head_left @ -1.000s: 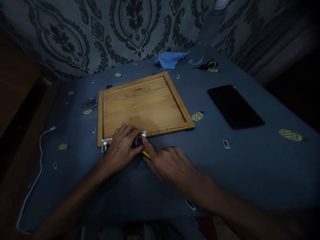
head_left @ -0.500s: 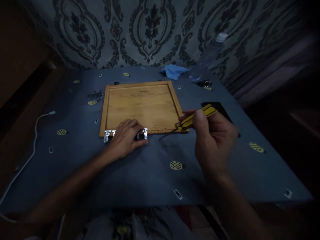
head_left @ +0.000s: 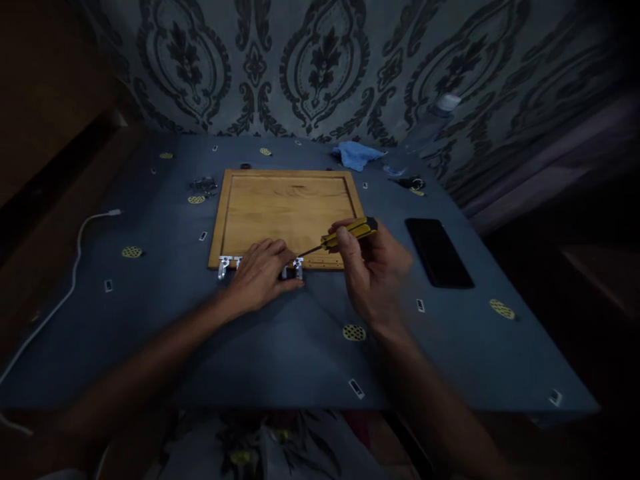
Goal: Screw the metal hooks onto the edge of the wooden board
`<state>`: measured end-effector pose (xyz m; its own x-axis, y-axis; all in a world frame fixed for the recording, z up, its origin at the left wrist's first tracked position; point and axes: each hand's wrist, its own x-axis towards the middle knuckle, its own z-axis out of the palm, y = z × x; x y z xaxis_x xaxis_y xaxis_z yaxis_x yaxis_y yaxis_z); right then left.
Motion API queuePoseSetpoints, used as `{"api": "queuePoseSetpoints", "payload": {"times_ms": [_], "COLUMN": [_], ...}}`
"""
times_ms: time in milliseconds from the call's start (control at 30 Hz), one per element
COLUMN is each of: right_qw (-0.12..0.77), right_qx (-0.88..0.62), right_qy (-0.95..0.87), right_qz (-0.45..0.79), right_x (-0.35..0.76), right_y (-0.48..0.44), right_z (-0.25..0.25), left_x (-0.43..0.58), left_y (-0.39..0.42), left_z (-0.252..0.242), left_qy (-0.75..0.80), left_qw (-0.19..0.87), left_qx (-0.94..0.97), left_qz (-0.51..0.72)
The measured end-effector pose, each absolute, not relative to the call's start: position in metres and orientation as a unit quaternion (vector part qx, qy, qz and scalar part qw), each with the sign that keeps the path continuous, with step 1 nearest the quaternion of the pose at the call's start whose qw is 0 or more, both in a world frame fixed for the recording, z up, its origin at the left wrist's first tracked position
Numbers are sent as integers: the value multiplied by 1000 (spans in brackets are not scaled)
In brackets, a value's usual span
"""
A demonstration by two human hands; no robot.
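Observation:
A square wooden board (head_left: 287, 210) with a raised rim lies on the blue cloth of the table (head_left: 280, 347). A metal handle bracket (head_left: 299, 267) sits along its near edge, its other end (head_left: 223, 265) to the left. My left hand (head_left: 260, 275) rests over the middle of this bracket, fingers curled down on it. My right hand (head_left: 373, 270) is closed round a yellow and black screwdriver (head_left: 345, 235). Its thin shaft slants down to the left, and the tip is close to the right end of the bracket.
A black phone (head_left: 439, 252) lies right of the board. At the back are a blue rag (head_left: 356, 155), a dark key ring (head_left: 410, 183) and a clear bottle (head_left: 431, 123). Small metal parts (head_left: 203, 185) lie left of the board. A white cable (head_left: 75, 257) trails off the left side.
My right hand picked the screwdriver up from the cloth, lifted it out to the right, then brought it back left with the tip near the bracket. The left hand stayed on the bracket.

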<state>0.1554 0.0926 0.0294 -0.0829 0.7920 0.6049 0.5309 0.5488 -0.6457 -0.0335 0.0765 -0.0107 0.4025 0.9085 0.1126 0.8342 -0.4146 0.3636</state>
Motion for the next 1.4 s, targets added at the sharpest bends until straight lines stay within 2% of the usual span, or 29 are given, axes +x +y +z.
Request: {"api": "queuePoseSetpoints", "payload": {"times_ms": [600, 800, 1200, 1300, 1400], "right_qw": [485, 510, 467, 471, 471], "right_qx": [-445, -413, -434, -453, -460], "right_qy": [-737, -739, -759, -741, -714], "right_qz": [154, 153, 130, 158, 239], "right_x": [158, 159, 159, 156, 150], "right_y": [91, 96, 96, 98, 101], "right_z": [18, 13, 23, 25, 24], "left_x": [-32, -31, -31, -31, -32], "left_y": [75, 75, 76, 76, 76], "left_z": [-11, -9, -7, -8, -10], "left_qy": [533, 540, 544, 543, 541], "left_qw": [119, 129, 134, 126, 126], "left_qx": [827, 824, 822, 824, 825], "left_qz": [133, 113, 98, 100, 108]}}
